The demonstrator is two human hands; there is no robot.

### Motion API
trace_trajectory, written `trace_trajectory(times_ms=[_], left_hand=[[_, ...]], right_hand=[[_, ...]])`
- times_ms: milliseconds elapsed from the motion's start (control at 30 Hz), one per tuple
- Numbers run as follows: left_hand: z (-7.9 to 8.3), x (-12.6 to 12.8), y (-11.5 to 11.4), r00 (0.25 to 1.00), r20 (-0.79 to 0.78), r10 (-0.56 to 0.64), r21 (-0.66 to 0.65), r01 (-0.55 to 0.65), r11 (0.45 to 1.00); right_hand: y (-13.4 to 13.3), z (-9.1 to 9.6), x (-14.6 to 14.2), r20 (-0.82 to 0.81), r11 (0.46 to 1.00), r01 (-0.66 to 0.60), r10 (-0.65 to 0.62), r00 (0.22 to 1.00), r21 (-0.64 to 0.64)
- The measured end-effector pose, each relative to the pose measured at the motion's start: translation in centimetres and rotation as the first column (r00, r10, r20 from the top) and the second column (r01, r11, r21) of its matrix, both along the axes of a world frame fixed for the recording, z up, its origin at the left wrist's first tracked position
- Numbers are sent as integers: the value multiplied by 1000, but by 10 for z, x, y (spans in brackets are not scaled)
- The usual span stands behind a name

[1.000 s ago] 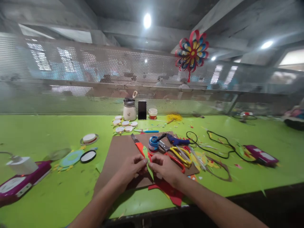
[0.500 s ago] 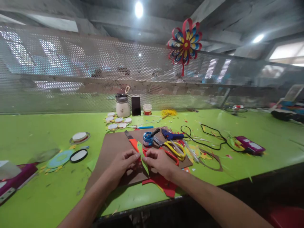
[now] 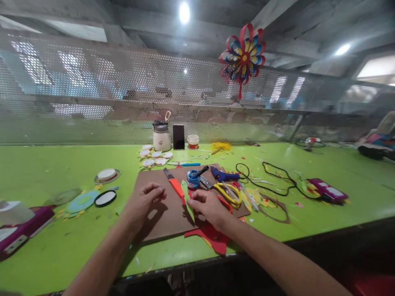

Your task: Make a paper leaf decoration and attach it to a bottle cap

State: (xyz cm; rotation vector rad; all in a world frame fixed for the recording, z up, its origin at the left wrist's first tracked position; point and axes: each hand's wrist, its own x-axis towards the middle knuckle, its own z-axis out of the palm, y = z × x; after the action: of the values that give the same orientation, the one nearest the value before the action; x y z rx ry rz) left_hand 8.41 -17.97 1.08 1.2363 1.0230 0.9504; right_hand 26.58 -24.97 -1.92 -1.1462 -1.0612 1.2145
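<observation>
Basically, a thin green leaf-shaped piece [image 3: 185, 193] w/ small dots nr its upper end is up over the brown board [image 3: 152, 177], pinched at its R edge by the R hand [image 3: 207, 205], thumb & forefinger on it. L hand [image 3: 148, 197] is clear of it, fingers loosely bent, nothing visible in it. Risk, I'd judge: w/ a one-sided pinch the piece could twist, crease or slip if the fingers slacken or squeeze too hard. Also, a careless R-hand swing fwd might knock the blue jar [image 3: 193, 181], just beyond the piece, & tip it over; contents n/a from here. Orange-handled knife [image 3: 176, 187] lies just beside, so a L-hand reach across could brush its blade, which points away. Pose: R forearm comes in from lower R, wrist low, hand side-on; L forearm from lower L, hand raised above the board's L part, thumb side twd the piece. Further out: yellow-handled scissors [image 3: 226, 188] & blue glue gun [image 3: 226, 176] to the R of the jar, red scrap [image 3: 217, 242] at the board's near edge, flask [image 3: 162, 140], phone [image 3: 178, 137] & cup [image 3: 193, 142] along the back of the green table [image 3: 86, 242].
</observation>
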Motion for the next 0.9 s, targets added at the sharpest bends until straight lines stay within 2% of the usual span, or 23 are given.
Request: trace_trajectory(times_ms=[100, 133, 200, 233, 267, 300, 367, 467, 567, 700, 900], left_hand=[[12, -10, 11, 978, -208, 34, 203, 9, 979], [18, -13, 18, 944, -318, 81, 307, 22, 952], [32, -17, 39, 894, -415, 171, 391, 5, 920], [38, -18, 53, 757, -598, 265, 484, 76, 872], [44, -18, 68, 570, -744, 349, 514, 155, 844], [49, -17, 85, 509, -773, 380, 517, 157, 841], [52, -13, 118, 457, -801, 388, 506, 170, 846], [42, -5, 159, 400, -838, 372, 485, 230, 844], [24, -2, 185, 365, -862, 353, 465, 288, 837], [5, -2, 209, 322, -891, 319, 429, 373, 823], [-4, 10, 229, 229, -926, 301, 377, 476, 795]], right_hand=[[0, -2, -2, 37, 999, -21, 23, 999, -46], [-1, -2, -2, 47, 998, -19, 22, 999, -53], [-1, -3, -2, 59, 998, -19, 23, 998, -58], [-1, -3, -2, 58, 998, -22, 25, 998, -59], [-1, -3, -2, 55, 998, -28, 31, 998, -62], [-1, -4, -2, 54, 997, -35, 39, 998, -67], [0, -5, -2, 55, 996, -46, 51, 997, -82], [2, -7, -2, 50, 994, -56, 60, 997, -93], [3, -9, -2, 61, 993, -72, 79, 995, -97], [5, -15, -2, 139, 993, -83, 94, 986, -78], [6, -19, -3, 134, 993, -100, 109, 985, -69]])
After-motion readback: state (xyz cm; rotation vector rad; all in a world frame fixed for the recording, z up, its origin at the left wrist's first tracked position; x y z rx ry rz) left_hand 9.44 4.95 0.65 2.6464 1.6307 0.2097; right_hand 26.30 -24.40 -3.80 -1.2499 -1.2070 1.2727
